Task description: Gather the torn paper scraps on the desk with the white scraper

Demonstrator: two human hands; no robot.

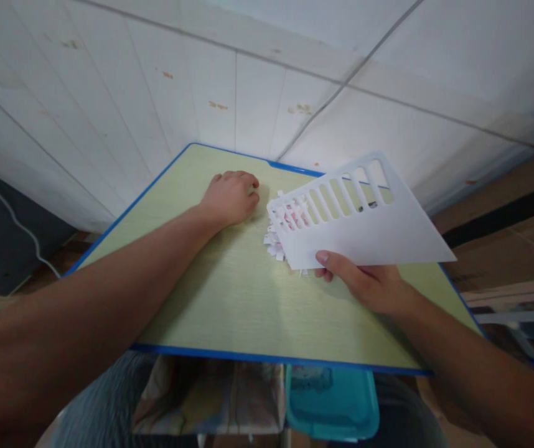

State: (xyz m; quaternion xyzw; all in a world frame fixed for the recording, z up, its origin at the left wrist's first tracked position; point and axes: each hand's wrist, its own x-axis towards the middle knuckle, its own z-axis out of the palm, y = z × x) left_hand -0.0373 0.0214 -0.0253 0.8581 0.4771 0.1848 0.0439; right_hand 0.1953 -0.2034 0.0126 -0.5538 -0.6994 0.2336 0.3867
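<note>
My right hand (pixel 374 283) grips a white slotted card (pixel 341 239) by its lower edge, thumb on top. The card is tilted above the table, with a row of rounded slots that lengthen toward the right. Beneath its left end lies a pile of small white and pinkish paper pieces (pixel 274 244), partly hidden and also showing through the slots. To the left of the pile, my left hand (pixel 232 196) rests on the table, fingers loosely curled, with a gap between thumb and forefinger and nothing visible in it. A small dark item shows through the right slots, too unclear to name.
The pale yellow-green table (pixel 229 305) has a blue rim and stands against a white panelled wall (pixel 192 81). A grey cable (pixel 332 93) runs down the wall. Below the front edge are a turquoise plastic tray (pixel 337 404) and a patterned fabric compartment (pixel 215 398). Cardboard (pixel 510 255) stands at right.
</note>
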